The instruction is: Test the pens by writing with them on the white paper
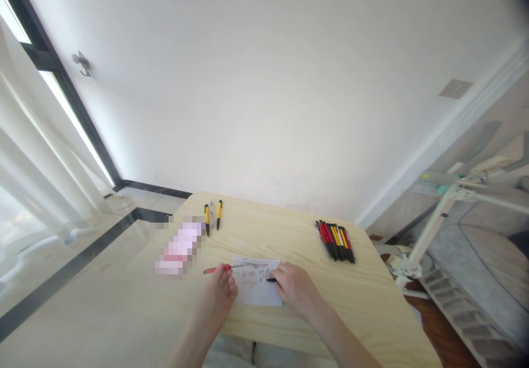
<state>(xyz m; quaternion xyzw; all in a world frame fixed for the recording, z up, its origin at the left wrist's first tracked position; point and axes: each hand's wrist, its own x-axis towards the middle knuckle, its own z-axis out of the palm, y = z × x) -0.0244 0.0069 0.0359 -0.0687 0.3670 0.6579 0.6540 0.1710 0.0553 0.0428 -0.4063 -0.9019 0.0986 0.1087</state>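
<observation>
My left hand [223, 291] is closed around a red pen barrel [210, 270]. A thin rod, apparently the refill, sticks out to the right from the red part at its fingertips. My right hand [295, 288] has its fingers pressed together on a small black pen part [271, 280]; most of that part is hidden by the fingers. Between the hands, a white sheet of paper [260, 296] with reddish scribbles and short dark marks lies on the table. Both hands are just above or at the paper's side edges.
On the wooden table [264, 230], a row of red, yellow and black pens [335, 242] lies at the right. Several pens [219, 215], yellow and clear, lie at the back left. A pixelated pink item [182, 247] is at the left edge. A white wall [264, 109] stands behind.
</observation>
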